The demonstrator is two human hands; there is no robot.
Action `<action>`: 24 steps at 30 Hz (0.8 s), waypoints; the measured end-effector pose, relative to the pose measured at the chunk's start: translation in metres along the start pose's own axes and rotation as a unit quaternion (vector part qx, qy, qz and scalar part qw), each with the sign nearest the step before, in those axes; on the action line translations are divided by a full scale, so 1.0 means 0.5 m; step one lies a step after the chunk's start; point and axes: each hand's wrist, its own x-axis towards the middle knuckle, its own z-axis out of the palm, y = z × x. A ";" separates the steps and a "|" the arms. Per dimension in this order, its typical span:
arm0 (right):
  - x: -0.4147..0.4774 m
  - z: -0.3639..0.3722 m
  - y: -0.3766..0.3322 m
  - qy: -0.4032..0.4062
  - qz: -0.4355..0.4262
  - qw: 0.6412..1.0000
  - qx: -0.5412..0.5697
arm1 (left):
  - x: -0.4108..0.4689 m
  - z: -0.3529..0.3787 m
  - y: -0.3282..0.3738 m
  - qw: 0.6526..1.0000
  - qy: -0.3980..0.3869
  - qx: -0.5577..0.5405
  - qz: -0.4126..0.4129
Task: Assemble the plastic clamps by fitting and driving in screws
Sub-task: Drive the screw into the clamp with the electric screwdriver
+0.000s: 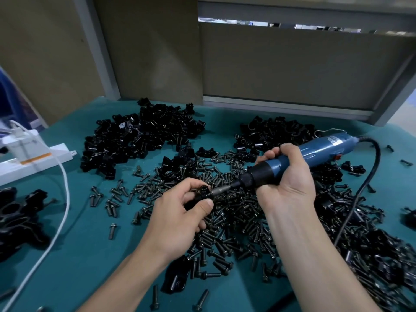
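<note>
clamp heap [144, 140] behind screw pile [225, 210], power strip [33, 154] far left

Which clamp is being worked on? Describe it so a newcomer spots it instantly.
On the teal table, look above the central screw pile. The left hand pinches one black clamp there. Unlike the piled clamps, it alone meets the bit of the blue screwdriver.

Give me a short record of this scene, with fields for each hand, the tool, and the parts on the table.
left hand: pinches a black plastic clamp
right hand: grips the blue electric screwdriver
bit: tip meets the clamp
table: teal mat, loose screws, piles of clamp parts
left edge: white power strip, white cable
</note>
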 end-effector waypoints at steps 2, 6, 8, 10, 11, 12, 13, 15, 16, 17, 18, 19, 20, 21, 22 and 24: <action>0.000 0.003 0.003 -0.003 0.000 1.000 -0.008 | 0.000 -0.001 -0.001 1.000 0.006 -0.008 -0.011; -0.003 0.007 0.006 -0.008 0.009 1.000 -0.011 | -0.001 -0.004 -0.001 1.000 0.013 0.010 -0.005; -0.005 0.007 0.007 -0.010 0.011 1.000 -0.011 | -0.003 -0.004 0.001 1.000 0.012 0.029 0.004; -0.008 0.009 0.008 -0.013 0.013 1.000 -0.012 | -0.006 -0.007 0.003 0.999 0.012 0.050 0.015; -0.009 0.010 0.008 -0.015 0.013 1.000 -0.012 | -0.008 -0.008 0.005 0.998 0.010 0.060 0.021; -0.010 0.012 0.008 -0.016 0.013 1.000 -0.012 | -0.011 -0.008 0.007 0.997 0.008 0.071 0.027; -0.011 0.013 0.008 -0.017 0.012 1.000 -0.011 | -0.014 -0.008 0.010 0.996 0.009 0.084 0.033; -0.012 0.015 0.006 -0.020 0.010 1.000 -0.009 | -0.018 -0.008 0.016 0.993 0.021 0.112 0.038; -0.013 0.016 0.006 -0.023 0.009 1.000 -0.009 | -0.019 -0.008 0.017 0.992 0.026 0.119 0.038; -0.013 0.016 0.007 -0.025 0.008 1.000 -0.009 | -0.018 -0.007 0.017 0.992 0.029 0.121 0.038; -0.013 0.016 0.008 -0.027 0.007 1.000 -0.011 | -0.017 -0.006 0.015 0.992 0.031 0.121 0.037; -0.014 0.015 0.009 -0.029 0.007 0.999 -0.012 | -0.016 -0.005 0.013 0.992 0.034 0.120 0.035; -0.015 0.014 0.010 -0.031 0.006 0.999 -0.013 | -0.015 -0.005 0.011 0.992 0.037 0.119 0.033; -0.015 0.013 0.011 -0.032 0.006 0.999 -0.012 | -0.014 -0.005 0.010 0.992 0.039 0.118 0.030; -0.015 0.013 0.012 -0.033 0.006 0.999 -0.012 | -0.013 -0.004 0.009 0.992 0.039 0.116 0.026; -0.016 0.013 0.013 -0.034 0.004 0.999 -0.009 | -0.011 -0.004 0.009 0.992 0.039 0.118 0.019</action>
